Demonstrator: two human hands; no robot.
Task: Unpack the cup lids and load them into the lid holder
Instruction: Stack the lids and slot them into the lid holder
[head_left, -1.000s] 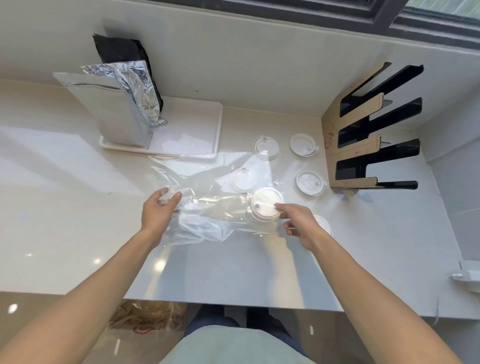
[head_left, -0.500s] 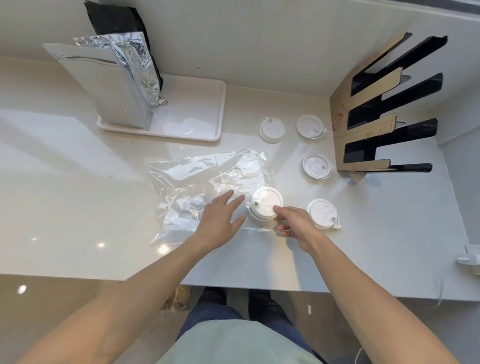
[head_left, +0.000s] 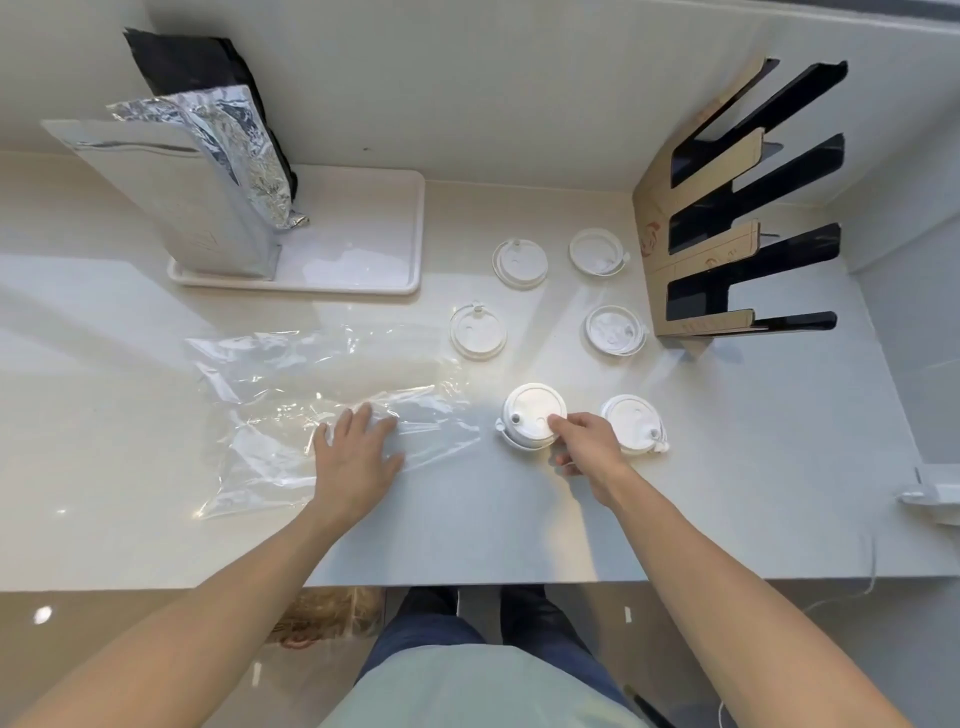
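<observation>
A: What has just changed, from the head view?

B: My left hand (head_left: 358, 460) has moved onto the empty bag (head_left: 322, 400), fingers spread flat, holding nothing. My right hand (head_left: 584, 447) pinches the lid stack (head_left: 532, 415), now clear of the bag.

A: And the holder (head_left: 727, 218)?

B: Far right, unloaded; five lids lie loose nearby.

A silver foil bag (head_left: 171, 202) w/ a black bag (head_left: 208, 73) behind it is standing upright on a white tray (head_left: 363, 244), back left of the counter (head_left: 130, 493). A small white object (head_left: 930, 488) is sitting at the counter's right edge, too cropped to ID.
</observation>
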